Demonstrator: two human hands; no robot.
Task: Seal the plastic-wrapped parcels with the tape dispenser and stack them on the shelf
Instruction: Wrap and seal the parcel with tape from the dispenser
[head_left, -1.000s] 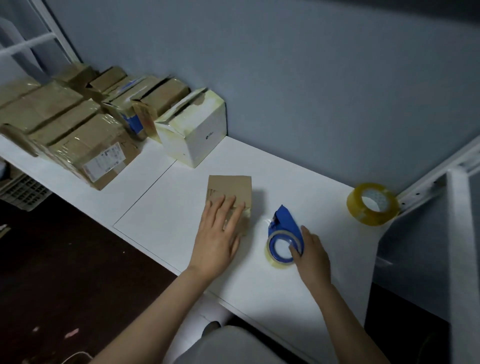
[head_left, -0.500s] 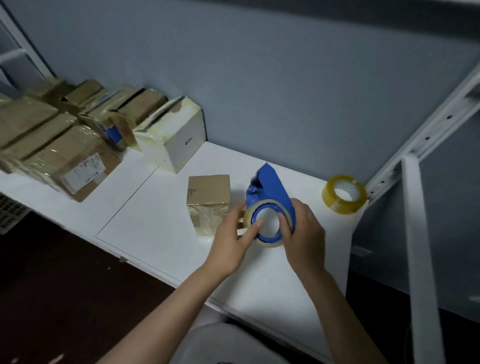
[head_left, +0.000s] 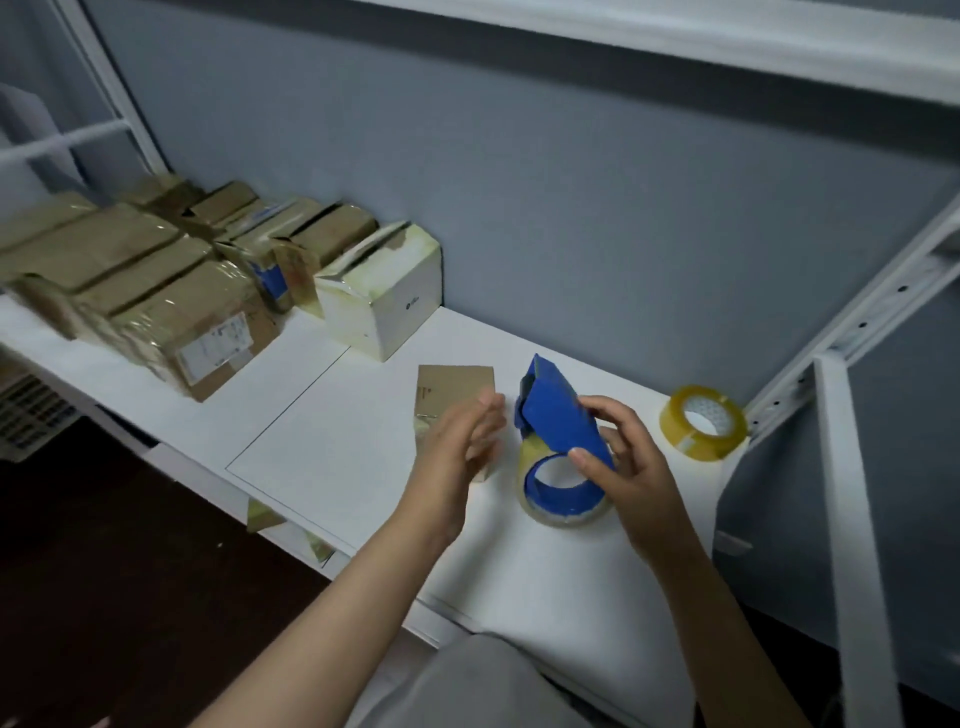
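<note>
The person's right hand (head_left: 631, 467) comes in from the lower right with the forearm angled up toward the middle of the white shelf (head_left: 332, 447). Its fingers and thumb curl round the blue body of the tape dispenser (head_left: 558, 415), thumb on the near face and fingertips over the far edge, so the grip is closed on the tool. The dispenser is tilted, with its nose pointing up and away and its roll of clear tape low, close to the shelf surface; whether the roll touches the surface cannot be told.

The left hand (head_left: 457, 441) reaches in from the lower left. It is blurred, its fingers are straight and loosely together, and it holds nothing. The fingertips point toward the dispenser's nose with a small gap between them.

The small brown parcel (head_left: 452, 384) sits on the shelf just behind the left hand, which covers its lower part. A spare roll of yellowish tape (head_left: 701, 428) lies flat near the right-hand frame post (head_left: 852, 519). To the left, a white box (head_left: 384, 296) stands against the grey wall (head_left: 571, 208), and beside it is a row of wrapped brown parcels (head_left: 156, 291).
</note>
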